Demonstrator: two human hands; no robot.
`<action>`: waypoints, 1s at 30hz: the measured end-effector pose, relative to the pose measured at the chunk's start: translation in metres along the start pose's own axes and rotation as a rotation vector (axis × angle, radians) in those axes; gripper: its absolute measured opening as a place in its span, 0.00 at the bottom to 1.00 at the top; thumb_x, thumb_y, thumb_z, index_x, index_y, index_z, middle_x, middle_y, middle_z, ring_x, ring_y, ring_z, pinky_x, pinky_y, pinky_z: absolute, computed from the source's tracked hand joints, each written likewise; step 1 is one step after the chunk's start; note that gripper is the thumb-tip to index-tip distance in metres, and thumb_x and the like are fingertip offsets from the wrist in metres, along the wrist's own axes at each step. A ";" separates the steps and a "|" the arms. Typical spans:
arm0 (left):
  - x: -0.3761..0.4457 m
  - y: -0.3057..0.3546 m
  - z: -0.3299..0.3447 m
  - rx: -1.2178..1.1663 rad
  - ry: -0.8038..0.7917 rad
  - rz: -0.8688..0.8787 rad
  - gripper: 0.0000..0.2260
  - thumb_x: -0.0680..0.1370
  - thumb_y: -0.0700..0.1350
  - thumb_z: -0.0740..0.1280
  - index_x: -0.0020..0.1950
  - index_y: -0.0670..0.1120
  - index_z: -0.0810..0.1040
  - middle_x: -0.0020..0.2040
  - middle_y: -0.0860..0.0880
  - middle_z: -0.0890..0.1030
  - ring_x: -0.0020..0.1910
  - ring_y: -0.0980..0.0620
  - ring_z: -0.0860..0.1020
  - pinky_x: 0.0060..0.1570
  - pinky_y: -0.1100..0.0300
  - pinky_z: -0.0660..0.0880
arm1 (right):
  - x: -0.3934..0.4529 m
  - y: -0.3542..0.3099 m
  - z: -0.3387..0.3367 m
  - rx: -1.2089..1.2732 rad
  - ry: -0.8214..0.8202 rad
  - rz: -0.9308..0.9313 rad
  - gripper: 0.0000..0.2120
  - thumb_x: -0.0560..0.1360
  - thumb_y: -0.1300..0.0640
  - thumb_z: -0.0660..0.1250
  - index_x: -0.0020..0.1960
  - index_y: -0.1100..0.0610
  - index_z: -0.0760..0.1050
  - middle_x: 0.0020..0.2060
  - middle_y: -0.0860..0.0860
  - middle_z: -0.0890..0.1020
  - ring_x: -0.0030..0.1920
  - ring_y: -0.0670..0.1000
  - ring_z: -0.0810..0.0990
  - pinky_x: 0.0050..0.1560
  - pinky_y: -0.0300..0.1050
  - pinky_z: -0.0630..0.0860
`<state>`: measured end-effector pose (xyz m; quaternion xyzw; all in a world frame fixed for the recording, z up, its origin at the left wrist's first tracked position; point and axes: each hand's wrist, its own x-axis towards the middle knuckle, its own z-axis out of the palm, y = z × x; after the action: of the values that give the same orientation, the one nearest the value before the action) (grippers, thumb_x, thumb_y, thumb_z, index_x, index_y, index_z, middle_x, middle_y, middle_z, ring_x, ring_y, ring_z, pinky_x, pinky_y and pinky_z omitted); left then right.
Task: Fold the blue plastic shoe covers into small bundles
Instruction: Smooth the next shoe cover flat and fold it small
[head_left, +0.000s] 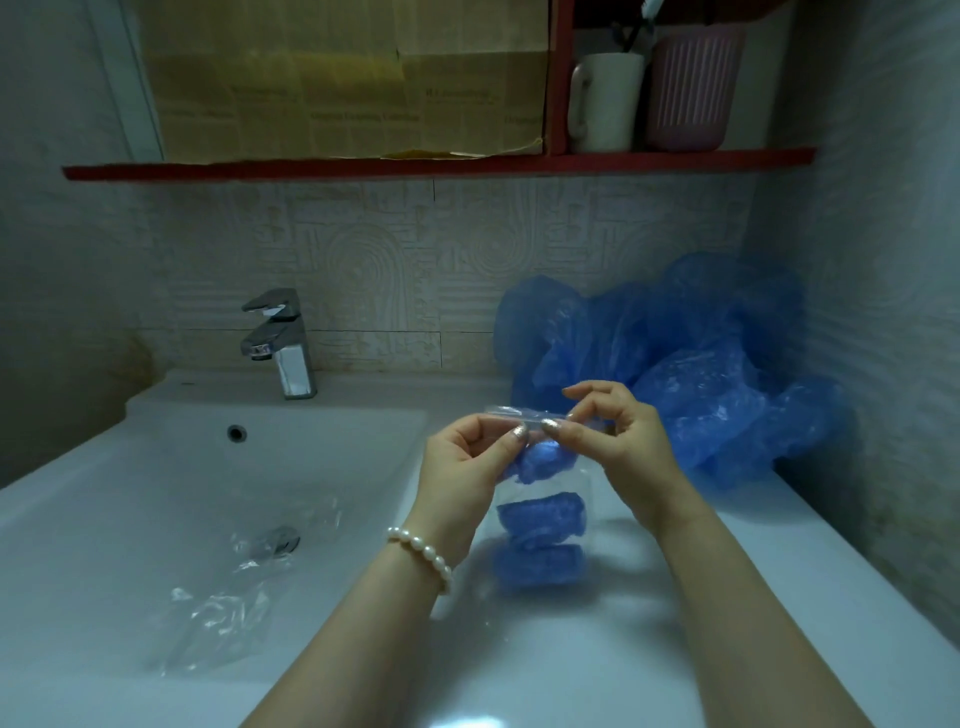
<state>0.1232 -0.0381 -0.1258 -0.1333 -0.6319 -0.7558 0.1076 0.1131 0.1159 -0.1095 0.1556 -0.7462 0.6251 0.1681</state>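
A small clear plastic bag hangs upright over the counter, with three folded blue shoe-cover bundles stacked inside it. My left hand pinches the bag's top edge at its left end. My right hand pinches the same top edge at its right end. A loose heap of unfolded blue shoe covers lies on the counter behind my right hand, against the back wall and the right wall.
A white sink basin lies at the left, with crumpled clear plastic bags in it near the drain. A chrome tap stands behind it. A red shelf overhead holds a white mug and a pink cup.
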 end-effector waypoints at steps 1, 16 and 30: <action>0.000 0.000 0.000 0.000 0.015 -0.005 0.04 0.76 0.36 0.66 0.46 0.41 0.80 0.39 0.49 0.84 0.40 0.53 0.82 0.41 0.59 0.78 | 0.000 0.000 0.000 -0.061 0.027 -0.006 0.11 0.66 0.57 0.76 0.29 0.53 0.76 0.52 0.47 0.75 0.58 0.47 0.72 0.55 0.39 0.68; -0.005 -0.001 0.004 -0.154 0.032 -0.336 0.07 0.78 0.41 0.65 0.47 0.38 0.75 0.32 0.47 0.82 0.25 0.54 0.78 0.24 0.65 0.73 | -0.003 0.001 -0.001 0.120 0.045 0.265 0.07 0.69 0.69 0.71 0.39 0.60 0.76 0.29 0.51 0.82 0.27 0.48 0.79 0.30 0.39 0.72; -0.007 0.005 -0.001 -0.186 0.214 -0.359 0.05 0.77 0.36 0.64 0.42 0.37 0.73 0.40 0.40 0.79 0.16 0.60 0.70 0.15 0.71 0.63 | -0.002 0.008 0.003 0.082 -0.082 0.498 0.06 0.72 0.61 0.70 0.36 0.60 0.80 0.30 0.52 0.81 0.28 0.47 0.76 0.31 0.38 0.66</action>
<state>0.1312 -0.0402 -0.1239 0.0529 -0.5580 -0.8278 0.0251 0.1109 0.1142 -0.1183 -0.0012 -0.7416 0.6703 -0.0280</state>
